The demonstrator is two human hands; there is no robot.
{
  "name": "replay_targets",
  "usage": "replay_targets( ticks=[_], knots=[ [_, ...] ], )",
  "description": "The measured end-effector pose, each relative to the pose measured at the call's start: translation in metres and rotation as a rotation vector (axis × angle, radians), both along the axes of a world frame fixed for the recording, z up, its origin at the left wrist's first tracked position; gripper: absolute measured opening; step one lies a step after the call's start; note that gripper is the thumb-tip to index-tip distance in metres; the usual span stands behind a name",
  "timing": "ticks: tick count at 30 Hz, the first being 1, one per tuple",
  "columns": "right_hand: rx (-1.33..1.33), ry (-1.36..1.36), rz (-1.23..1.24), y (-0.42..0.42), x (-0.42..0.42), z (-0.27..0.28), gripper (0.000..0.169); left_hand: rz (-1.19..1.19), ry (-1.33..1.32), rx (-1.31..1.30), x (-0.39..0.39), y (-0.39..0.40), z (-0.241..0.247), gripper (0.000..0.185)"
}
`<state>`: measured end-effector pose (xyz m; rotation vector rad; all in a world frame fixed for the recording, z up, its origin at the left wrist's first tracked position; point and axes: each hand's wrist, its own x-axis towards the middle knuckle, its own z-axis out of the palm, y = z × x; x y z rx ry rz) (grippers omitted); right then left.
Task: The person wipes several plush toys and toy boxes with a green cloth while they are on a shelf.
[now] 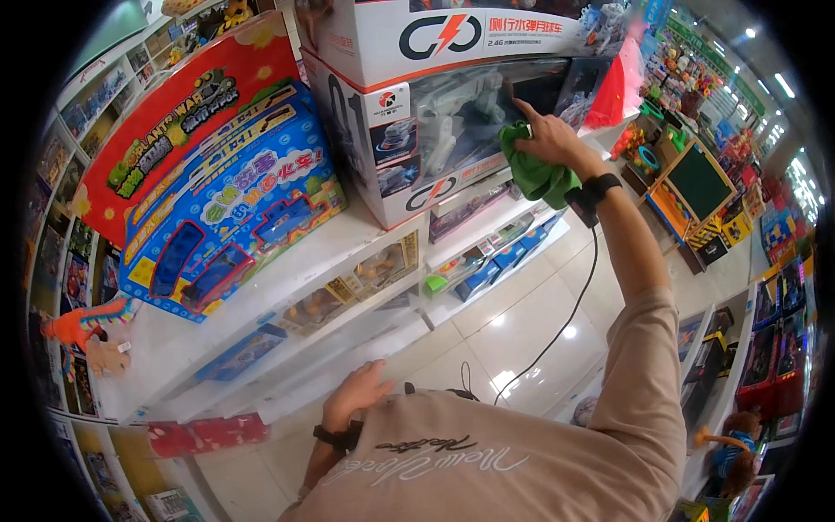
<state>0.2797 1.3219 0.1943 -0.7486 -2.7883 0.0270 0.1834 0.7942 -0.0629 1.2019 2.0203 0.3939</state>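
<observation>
A crumpled green cloth (541, 173) is held in my right hand (551, 137), whose index finger extends against the clear window of a boxed toy vehicle (450, 124). Another large white toy box (385, 39) is stacked on top of that one. My left hand (362, 388) hangs low in front of my body with nothing in it, fingers loosely extended. Left of the stacked boxes, a red and blue toy box (228, 169) leans on the white shelf top (365, 225).
Lower shelves hold boxed toys (352, 274) and blue packages (502, 254). An orange plush toy (78, 329) lies at the shelf's left end. A small chalkboard easel (695, 179) stands across the tiled floor (528, 313). A black cable (574, 313) runs down from my right wrist.
</observation>
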Motion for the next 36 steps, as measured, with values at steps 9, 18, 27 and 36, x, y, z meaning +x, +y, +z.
replay_targets(
  ticks=[9,18,27,36],
  knots=[
    [-0.001,0.195,-0.035,-0.010,0.011,-0.019,0.086,0.012,0.006,-0.014,-0.006,0.001,-0.008,0.065],
    [-0.097,-0.073,0.058,-0.019,0.026,-0.016,0.078,-0.021,-0.003,0.007,-0.014,0.002,-0.013,0.066],
    [-0.743,-0.052,0.145,-0.043,0.014,-0.027,0.095,-0.030,-0.034,0.014,-0.018,0.005,-0.017,0.066],
    [-0.496,-0.103,0.210,-0.063,-0.022,-0.049,0.102,-0.007,-0.055,0.036,-0.019,-0.001,-0.020,0.061]
  ],
)
